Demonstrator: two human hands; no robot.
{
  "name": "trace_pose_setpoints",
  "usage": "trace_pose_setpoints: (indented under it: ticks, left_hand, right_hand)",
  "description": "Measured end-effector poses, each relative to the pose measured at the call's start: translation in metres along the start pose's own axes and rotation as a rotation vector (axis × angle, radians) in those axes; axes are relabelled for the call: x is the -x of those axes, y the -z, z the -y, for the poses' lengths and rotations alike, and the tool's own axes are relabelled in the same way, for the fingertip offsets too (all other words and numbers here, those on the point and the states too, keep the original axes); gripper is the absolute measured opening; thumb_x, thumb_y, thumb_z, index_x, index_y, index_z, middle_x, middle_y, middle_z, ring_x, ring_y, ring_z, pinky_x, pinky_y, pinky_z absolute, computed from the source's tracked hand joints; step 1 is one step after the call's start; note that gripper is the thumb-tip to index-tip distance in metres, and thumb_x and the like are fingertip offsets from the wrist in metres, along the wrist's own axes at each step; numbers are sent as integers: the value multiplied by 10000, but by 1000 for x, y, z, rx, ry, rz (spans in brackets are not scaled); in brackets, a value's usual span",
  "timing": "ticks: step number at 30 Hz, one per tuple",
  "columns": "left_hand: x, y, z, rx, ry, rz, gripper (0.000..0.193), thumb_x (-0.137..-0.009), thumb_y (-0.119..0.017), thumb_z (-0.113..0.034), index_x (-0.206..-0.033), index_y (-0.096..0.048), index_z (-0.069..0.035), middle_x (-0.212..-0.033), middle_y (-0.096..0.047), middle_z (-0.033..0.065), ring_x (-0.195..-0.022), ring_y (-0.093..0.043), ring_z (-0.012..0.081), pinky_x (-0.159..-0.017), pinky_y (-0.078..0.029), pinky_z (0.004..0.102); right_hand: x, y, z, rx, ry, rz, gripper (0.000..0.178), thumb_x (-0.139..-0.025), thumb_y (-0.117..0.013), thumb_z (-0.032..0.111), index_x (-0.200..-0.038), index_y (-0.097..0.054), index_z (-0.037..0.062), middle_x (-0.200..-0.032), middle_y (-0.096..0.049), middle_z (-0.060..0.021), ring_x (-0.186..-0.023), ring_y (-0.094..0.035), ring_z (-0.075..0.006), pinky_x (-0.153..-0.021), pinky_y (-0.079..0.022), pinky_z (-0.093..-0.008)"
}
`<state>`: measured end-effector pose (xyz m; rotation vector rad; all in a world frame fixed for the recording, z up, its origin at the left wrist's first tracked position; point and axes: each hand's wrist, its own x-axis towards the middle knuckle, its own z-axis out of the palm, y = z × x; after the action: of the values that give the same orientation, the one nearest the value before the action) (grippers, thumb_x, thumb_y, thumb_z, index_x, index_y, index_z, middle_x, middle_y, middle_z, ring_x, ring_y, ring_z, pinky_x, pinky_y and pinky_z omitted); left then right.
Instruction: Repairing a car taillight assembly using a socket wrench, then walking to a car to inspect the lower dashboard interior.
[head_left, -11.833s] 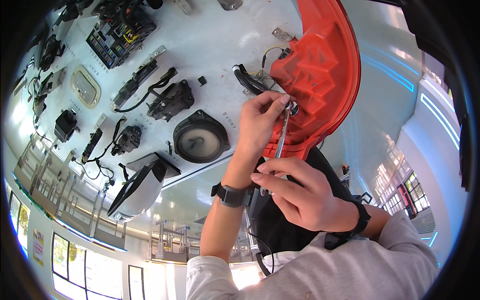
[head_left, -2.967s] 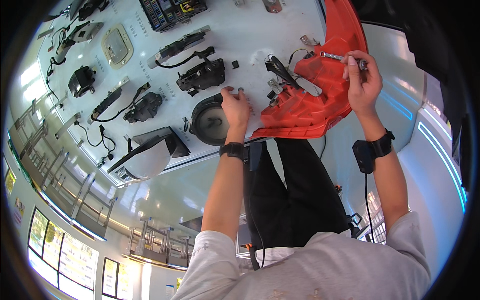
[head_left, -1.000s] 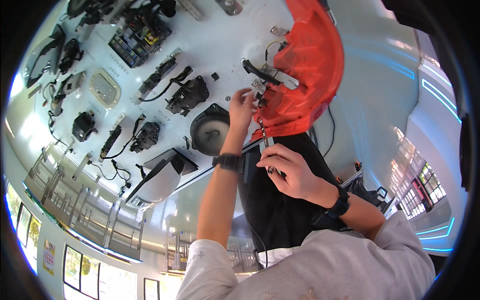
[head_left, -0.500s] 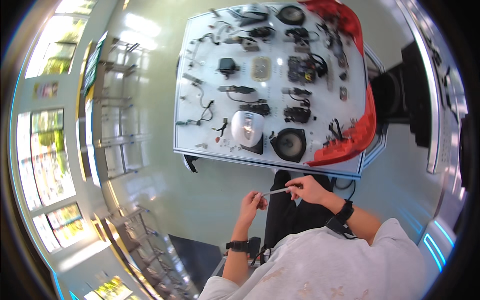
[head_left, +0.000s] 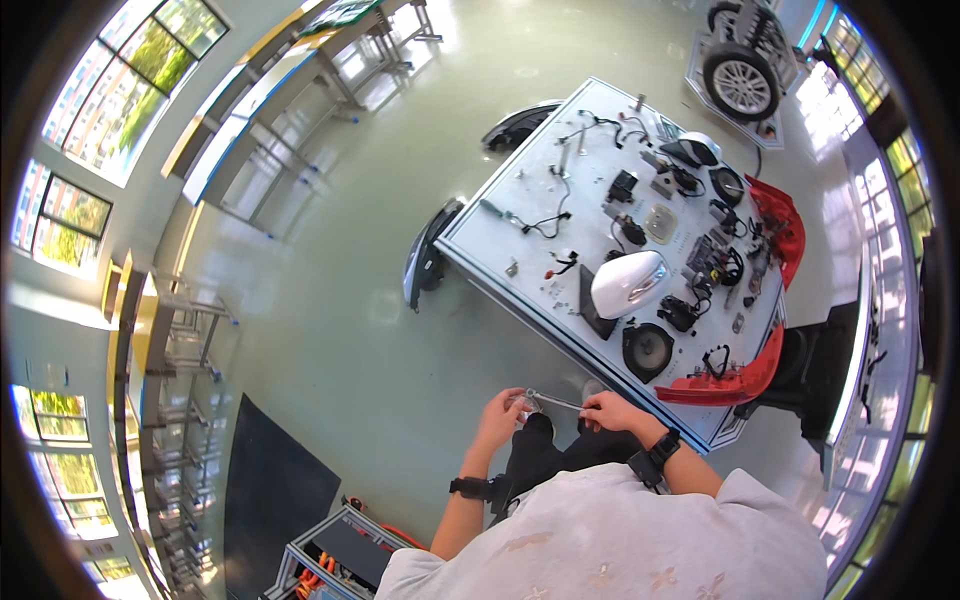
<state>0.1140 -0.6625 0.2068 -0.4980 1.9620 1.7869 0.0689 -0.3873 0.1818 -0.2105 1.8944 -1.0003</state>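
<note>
A slim silver wrench [head_left: 558, 402], with what looks like a ring end, spans the gap between my two hands in front of my legs. My left hand [head_left: 499, 416] pinches its ringed end. Around the other end close the fingers of my right hand [head_left: 612, 412]. Both hands are low, short of the table [head_left: 545, 315] and apart from it. Nearest to them on the tabletop are a round black speaker [head_left: 648, 350], a white car mirror [head_left: 630, 284] and a red tail lamp [head_left: 735, 378].
Wiring pieces [head_left: 545, 225] and several black car parts cover the tabletop. Dark lamp units [head_left: 430, 255] stick out at its left side. A wheel assembly [head_left: 741, 84] stands beyond. Behind me at left are a dark mat [head_left: 275, 500] and a metal-framed cart [head_left: 340, 545].
My view has turned left, so the table now sits slanted and further right. The wrench stays between both hands, its ringed end now visible at the left.
</note>
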Motion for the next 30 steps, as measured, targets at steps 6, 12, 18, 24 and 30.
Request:
trace_pose_setpoints:
  ticks: [6, 12, 18, 24, 30]
  left_hand:
    - [18, 131, 91, 109, 158, -320, 287, -926, -526, -168, -1134, -571, 25, -883, -676, 109, -668, -615, 138, -591, -486, 260]
    - [72, 213, 170, 342, 372, -558, 243, -942, -519, -174, -1088, -594, 5, -826, -648, 74, -615, -576, 112, -541, -462, 241]
    - [201, 250, 279, -53, 499, -360, 263, -902, -574, -230, -783, -622, -1, -634, -606, 92, -501, -560, 171, -445, -445, 314]
    - [261, 292, 261, 85, 1005, -449, 211, -870, -561, -176, -754, -614, -8, -617, -598, 96, -496, -564, 194, -448, -455, 324]
    - [184, 399, 216, 112, 953, -454, 200, -859, -549, -157, -742, -602, -5, -612, -591, 100, -486, -560, 198, -433, -451, 327]
  right_hand:
    - [-104, -1, 10, -264, -329, -123, 263, -915, -532, 199, -857, -638, -34, -629, -616, -85, -472, -569, -156, -447, -463, -296]
    - [-246, 32, 4, -709, -320, -397, 209, -939, -506, 212, -917, -606, 29, -625, -539, -30, -465, -494, -114, -417, -388, -265]
    - [-391, 71, -42, -1044, -362, -681, 219, -946, -507, 261, -1018, -602, 77, -684, -541, 2, -509, -478, -100, -439, -379, -262]
    - [-454, 54, -16, -1392, -418, -738, 238, -925, -522, 214, -1116, -533, 72, -913, -614, -44, -759, -586, -164, -630, -471, -318]
    - [-444, 20, -13, -1424, -478, -845, 382, -923, -481, 252, -1238, -448, 39, -1259, -558, -94, -1074, -574, -246, -825, -490, -398]
